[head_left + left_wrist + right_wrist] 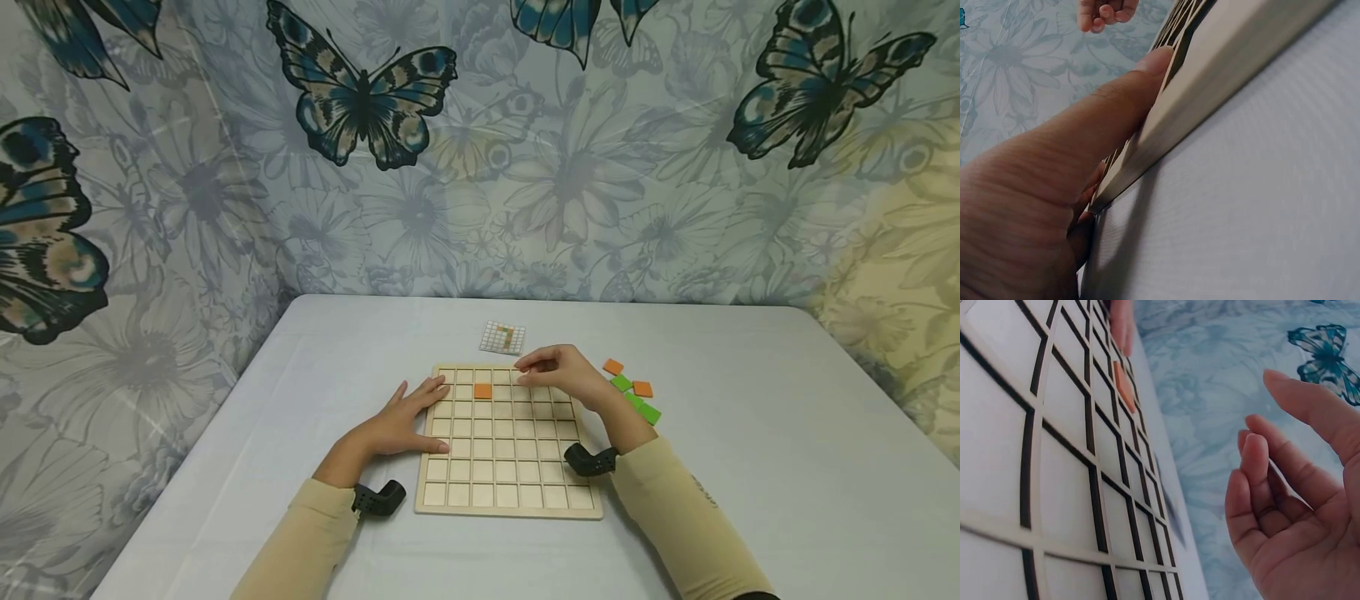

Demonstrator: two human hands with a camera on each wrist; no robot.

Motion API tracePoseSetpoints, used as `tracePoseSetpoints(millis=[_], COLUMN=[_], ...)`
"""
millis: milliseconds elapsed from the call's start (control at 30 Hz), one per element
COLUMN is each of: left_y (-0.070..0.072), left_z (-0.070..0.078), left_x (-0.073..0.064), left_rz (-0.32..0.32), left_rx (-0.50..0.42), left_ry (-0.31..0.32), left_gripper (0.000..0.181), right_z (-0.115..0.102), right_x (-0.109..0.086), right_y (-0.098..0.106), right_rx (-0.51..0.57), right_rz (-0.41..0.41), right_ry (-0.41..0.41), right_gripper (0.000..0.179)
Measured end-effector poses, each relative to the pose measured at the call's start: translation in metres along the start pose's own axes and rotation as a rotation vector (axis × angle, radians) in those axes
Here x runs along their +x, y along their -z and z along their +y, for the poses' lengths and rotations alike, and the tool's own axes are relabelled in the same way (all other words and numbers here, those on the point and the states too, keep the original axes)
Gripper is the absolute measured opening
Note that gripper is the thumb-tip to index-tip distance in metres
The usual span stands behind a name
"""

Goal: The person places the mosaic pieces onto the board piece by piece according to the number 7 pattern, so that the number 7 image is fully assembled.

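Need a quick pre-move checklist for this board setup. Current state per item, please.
1. Wooden grid board steadied: ok, the left hand touches its left side with thumb and fingers.
2. Right hand free: ok, the right wrist view shows nothing between thumb and fingers.
3. Placed orange tile within one cell: ok, second row from the far edge, third column from the left.
4. Loose green tiles and loose orange tiles off the board: ok, to its right.
5. Gridded card pattern legible: cannot tell, too small.
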State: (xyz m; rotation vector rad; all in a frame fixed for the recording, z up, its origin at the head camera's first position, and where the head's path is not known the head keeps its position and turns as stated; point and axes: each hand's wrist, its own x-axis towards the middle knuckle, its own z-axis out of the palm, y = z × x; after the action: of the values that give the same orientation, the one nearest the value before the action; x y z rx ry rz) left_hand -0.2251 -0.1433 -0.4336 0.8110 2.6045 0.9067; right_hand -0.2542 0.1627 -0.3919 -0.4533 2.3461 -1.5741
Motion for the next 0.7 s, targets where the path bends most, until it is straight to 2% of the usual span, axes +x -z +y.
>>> tracePoseSetpoints(millis=[333, 700], left_y=[0.001, 0.000], left_z=[0.001, 0.002], left_x=[0.000, 0.000], left_rz=[0.004, 0.001], left_rx=[-0.001, -0.006], left_ry=[-0.009, 0.003], left_gripper=[0.094, 0.096], right_z=[0.003, 0.007], right_x=[-0.026, -0.058], right_y=[0.016, 0.040], right_rx=[0.057, -0.038], right_rz=[-0.006, 0.027], right_ry=[0.012, -0.028], right_gripper=[0.047, 0.046])
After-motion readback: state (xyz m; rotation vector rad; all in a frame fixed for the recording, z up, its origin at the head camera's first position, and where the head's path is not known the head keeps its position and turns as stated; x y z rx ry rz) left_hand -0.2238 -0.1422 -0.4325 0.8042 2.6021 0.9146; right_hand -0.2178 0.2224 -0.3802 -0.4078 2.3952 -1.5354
